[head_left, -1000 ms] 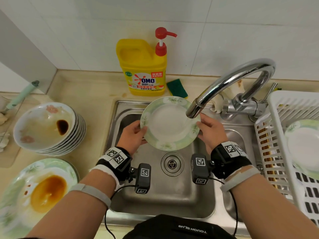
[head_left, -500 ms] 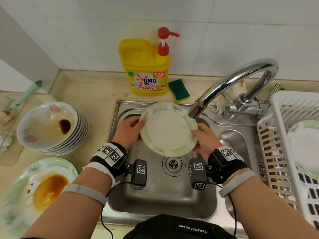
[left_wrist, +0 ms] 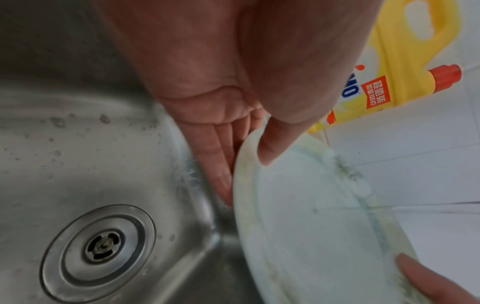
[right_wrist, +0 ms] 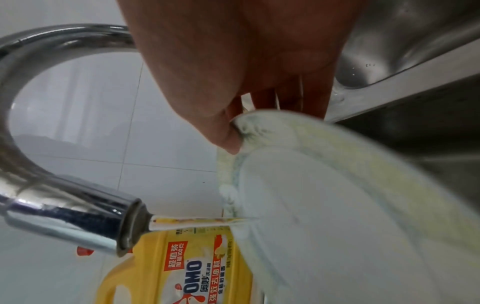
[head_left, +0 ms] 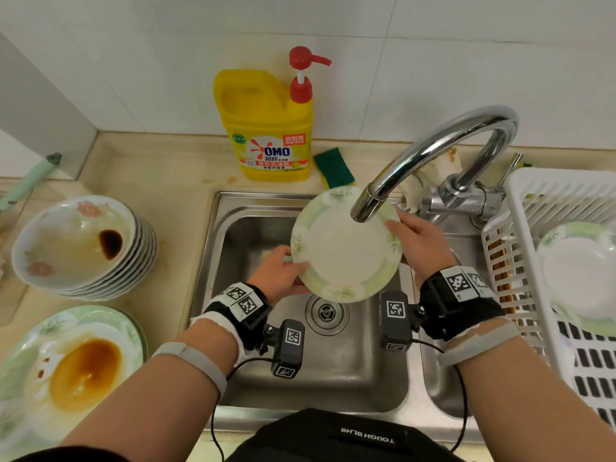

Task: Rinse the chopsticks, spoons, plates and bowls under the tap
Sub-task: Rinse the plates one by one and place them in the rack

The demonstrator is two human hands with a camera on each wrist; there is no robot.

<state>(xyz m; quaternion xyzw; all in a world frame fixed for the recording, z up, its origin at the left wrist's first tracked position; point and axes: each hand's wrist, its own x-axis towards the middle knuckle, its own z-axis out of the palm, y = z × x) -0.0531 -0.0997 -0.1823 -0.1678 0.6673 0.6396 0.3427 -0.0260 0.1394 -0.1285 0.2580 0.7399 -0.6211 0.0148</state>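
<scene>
- Your yellow detergent bottle (head_left: 271, 128) reads "OMO" in blue on its front label, with a red tag (left_wrist: 376, 92) reading "超值装 加量100克".
- The black bag (head_left: 343, 438) at your waist shows "TOUGH SLHS", upside down.

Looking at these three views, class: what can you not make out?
- Underside of the plate: faces away in every view.
- Left hand fingers: behind the plate in the head view.
- Rack contents: cut off by the right edge of the head view.
- Tap handle setting: too small in the head view.
</scene>
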